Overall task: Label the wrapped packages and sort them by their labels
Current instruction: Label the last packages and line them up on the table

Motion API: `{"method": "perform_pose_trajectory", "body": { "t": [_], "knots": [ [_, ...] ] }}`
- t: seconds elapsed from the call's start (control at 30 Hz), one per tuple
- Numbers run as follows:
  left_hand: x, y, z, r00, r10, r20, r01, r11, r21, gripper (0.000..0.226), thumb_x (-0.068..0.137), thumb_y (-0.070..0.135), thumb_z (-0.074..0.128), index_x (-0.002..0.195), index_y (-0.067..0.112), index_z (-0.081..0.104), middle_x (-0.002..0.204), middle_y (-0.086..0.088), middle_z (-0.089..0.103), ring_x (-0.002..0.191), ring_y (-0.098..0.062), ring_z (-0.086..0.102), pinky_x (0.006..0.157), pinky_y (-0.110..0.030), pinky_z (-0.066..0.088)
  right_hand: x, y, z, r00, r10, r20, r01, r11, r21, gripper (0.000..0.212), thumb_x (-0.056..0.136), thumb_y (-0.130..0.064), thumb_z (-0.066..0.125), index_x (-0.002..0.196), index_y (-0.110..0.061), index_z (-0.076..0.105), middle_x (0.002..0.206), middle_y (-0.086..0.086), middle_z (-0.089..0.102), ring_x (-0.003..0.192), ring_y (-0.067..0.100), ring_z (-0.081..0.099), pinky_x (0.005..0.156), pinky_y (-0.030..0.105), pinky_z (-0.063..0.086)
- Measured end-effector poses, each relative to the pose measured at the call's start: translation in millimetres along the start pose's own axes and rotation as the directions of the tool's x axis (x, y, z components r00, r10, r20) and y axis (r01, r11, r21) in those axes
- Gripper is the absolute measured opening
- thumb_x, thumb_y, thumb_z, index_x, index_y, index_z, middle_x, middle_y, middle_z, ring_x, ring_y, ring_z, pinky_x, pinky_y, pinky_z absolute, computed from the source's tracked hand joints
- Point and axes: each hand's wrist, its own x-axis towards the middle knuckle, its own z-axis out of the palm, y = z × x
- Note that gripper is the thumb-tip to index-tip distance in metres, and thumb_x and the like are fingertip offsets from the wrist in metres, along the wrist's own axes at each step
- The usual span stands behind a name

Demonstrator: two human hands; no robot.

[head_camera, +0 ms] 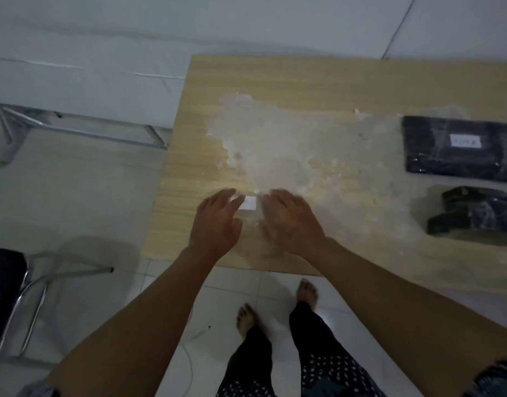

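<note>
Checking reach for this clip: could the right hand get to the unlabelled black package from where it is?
Probably yes: the right hand is by the small white label, and only bare table lies between it and the unlabelled package.

This looks like a plain back room or small home workspace used for packing rather than a fitted office or shop. The floor is pale glossy tile, and the person stands on it barefoot at a light wood-grain table whose top is worn to a whitish, flaking patch. A black-seated chair on a bent chrome tube frame stands at the left, a folding metal stand holds a white slab beyond it, and a thin white cable trails loose across the tiles.
</note>
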Motion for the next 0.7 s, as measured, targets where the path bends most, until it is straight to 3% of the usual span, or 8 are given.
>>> {"method": "perform_pose_trajectory", "body": {
  "t": [0.17,0.33,0.43,0.57,0.7],
  "knots": [
    [11.3,-14.0,13.2,0.998,0.07,0.004,-0.07,0.997,0.038,0.043,0.077,0.02,0.064,0.119,0.013,0.065,0.127,-0.012,0.063,0.118,-0.031,0.057,0.099,-0.046,0.044,0.2,-11.2,16.4,0.993,0.114,-0.031,-0.112,0.992,0.056,0.058,0.093,-0.042,0.051,0.145,-0.019,0.037,0.155,0.01,0.031,0.146,0.026,0.02,0.118,0.049,0.016],
    [15.0,-21.2,17.3,0.99,0.139,-0.034,-0.136,0.986,0.093,0.034,0.083,0.024,0.053,0.111,0.014,0.069,0.115,-0.008,0.068,0.106,-0.03,0.063,0.089,-0.042,0.048,-0.4,-18.6,19.2,0.986,0.157,-0.051,-0.15,0.981,0.124,0.057,0.093,-0.042,0.05,0.145,-0.02,0.039,0.154,0.009,0.033,0.146,0.025,0.023,0.118,0.049,0.017],
    [17.5,-22.9,12.8,0.984,0.169,-0.047,-0.165,0.984,0.071,0.028,0.089,0.023,0.049,0.107,0.015,0.069,0.106,-0.005,0.07,0.096,-0.028,0.065,0.083,-0.039,0.048,-0.3,-21.2,12.1,0.975,0.193,-0.11,-0.168,0.965,0.203,0.066,0.089,-0.053,0.037,0.146,-0.021,0.041,0.154,0.007,0.037,0.145,0.024,0.028,0.118,0.047,0.022],
    [25.3,-16.3,-7.5,0.997,0.071,0.019,-0.065,0.979,-0.194,0.028,0.092,0.032,0.045,0.1,0.019,0.068,0.086,-0.004,0.071,0.073,-0.026,0.064,0.063,-0.032,0.048,0.5,-24.8,-1.4,0.968,0.18,-0.176,-0.133,0.959,0.25,0.064,0.086,-0.055,0.038,0.135,-0.018,0.056,0.147,0.008,0.047,0.138,0.026,0.04,0.113,0.047,0.029],
    [29.5,-5.1,-30.0,0.993,0.086,0.083,-0.044,0.909,-0.415,0.025,0.09,0.028,0.045,0.091,0.02,0.068,0.075,0.0,0.069,0.061,-0.016,0.056,0.055,-0.028,0.035,-1.8,-28.0,-21.4,0.944,0.231,-0.236,-0.144,0.93,0.337,0.027,0.088,-0.028,0.059,0.113,-0.02,0.063,0.135,0.0,0.055,0.129,0.02,0.048,0.112,0.049,0.031]
  ]
}}
